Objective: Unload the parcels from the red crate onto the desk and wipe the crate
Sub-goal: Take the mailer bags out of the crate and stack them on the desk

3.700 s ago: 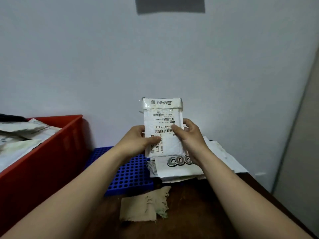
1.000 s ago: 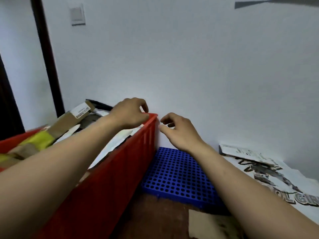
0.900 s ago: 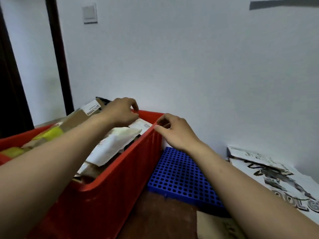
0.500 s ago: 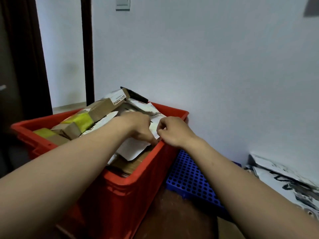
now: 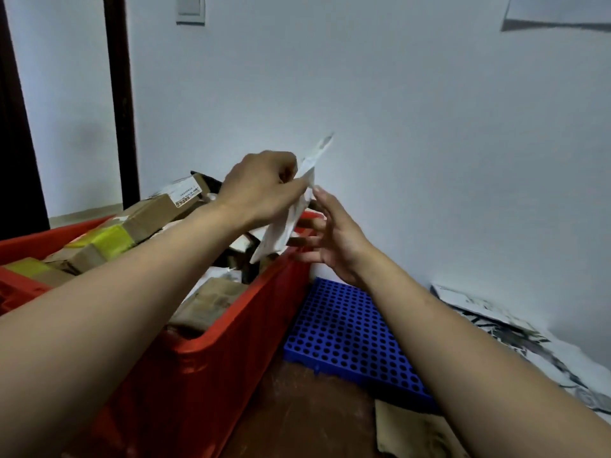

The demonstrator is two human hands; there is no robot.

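Left hand: pinching a white mailer, holding it tilted above the red crate
Right hand: spreading its fingers just beside the mailer, gripping nothing
Crate: sitting on the table, holding cardboard parcels

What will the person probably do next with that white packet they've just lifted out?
Probably carry it right and lay it on the desk. The left hand pinches the white parcel above the red crate, the right hand is open beside it, and printed mailers already lie at right.
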